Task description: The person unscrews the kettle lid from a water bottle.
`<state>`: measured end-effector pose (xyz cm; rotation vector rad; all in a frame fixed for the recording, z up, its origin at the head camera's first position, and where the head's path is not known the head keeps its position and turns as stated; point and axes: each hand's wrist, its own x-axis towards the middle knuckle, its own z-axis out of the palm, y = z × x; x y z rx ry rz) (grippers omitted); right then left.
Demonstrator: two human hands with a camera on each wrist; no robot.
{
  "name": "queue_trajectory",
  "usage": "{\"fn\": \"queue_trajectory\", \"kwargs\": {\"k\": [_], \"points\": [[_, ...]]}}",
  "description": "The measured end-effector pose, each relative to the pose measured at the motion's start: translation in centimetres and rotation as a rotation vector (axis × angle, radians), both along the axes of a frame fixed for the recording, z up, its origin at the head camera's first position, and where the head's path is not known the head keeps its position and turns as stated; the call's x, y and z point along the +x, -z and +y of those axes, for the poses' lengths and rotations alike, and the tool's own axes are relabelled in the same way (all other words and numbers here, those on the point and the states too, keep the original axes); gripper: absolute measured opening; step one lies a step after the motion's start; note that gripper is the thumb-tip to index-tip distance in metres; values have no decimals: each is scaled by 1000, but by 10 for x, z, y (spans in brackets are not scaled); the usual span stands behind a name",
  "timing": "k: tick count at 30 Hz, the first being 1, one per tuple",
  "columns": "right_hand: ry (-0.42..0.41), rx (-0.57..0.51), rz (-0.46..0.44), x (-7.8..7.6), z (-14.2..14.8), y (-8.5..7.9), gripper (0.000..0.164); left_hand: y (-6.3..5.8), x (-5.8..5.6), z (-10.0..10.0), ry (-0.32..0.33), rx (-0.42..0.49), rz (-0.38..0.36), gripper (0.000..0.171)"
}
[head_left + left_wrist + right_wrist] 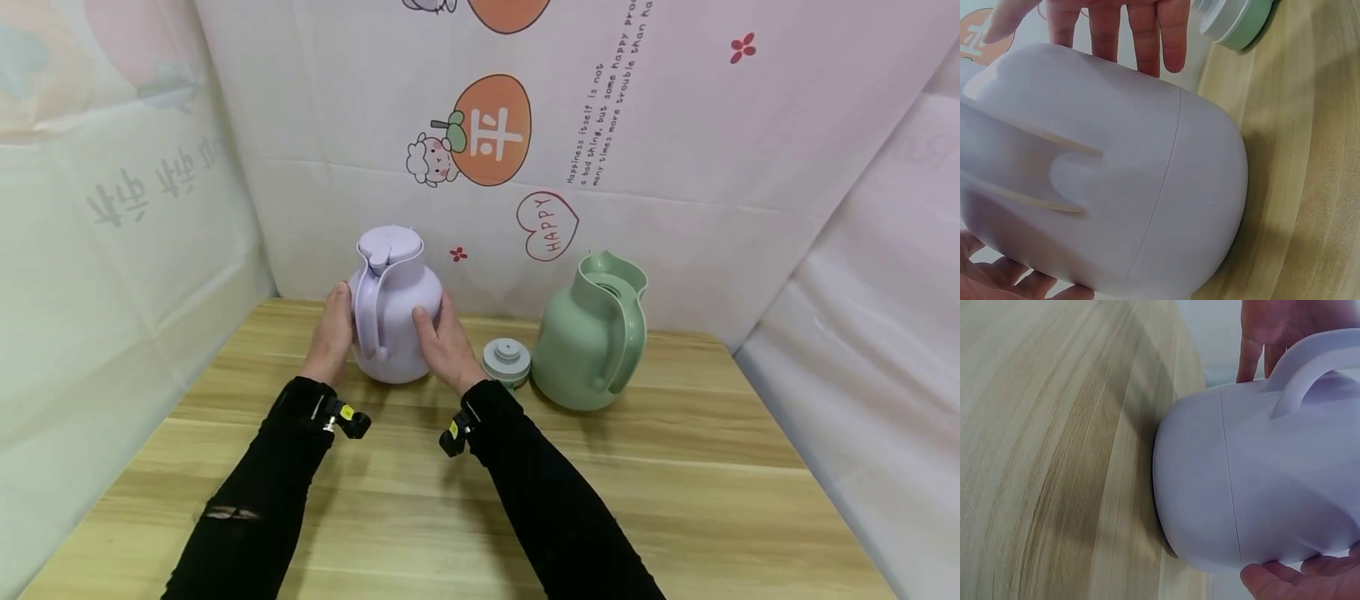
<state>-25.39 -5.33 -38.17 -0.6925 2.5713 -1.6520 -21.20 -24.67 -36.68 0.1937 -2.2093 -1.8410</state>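
Observation:
A lavender thermal jug with its lid on stands upright near the back of the table, handle facing me. My left hand holds its left side, and my right hand holds the right side, thumb on the front. In the left wrist view, the fingers of the right hand reach behind the jug body. The right wrist view shows the jug's base at the wooden surface; whether it is slightly raised I cannot tell.
To the right stands a green thermal jug with an uncovered mouth, its handle turned right and toward me. Between the jugs a grey-and-green lid lies underside up. Printed cloth hangs behind the wooden table and at both sides.

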Motion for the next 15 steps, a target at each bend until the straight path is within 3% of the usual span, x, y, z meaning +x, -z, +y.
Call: {"fn": "queue_trajectory", "kwargs": {"k": [15], "points": [[22, 12, -24, 9, 12, -1, 75, 0, 11, 7, -9, -60, 10, 80]]}}
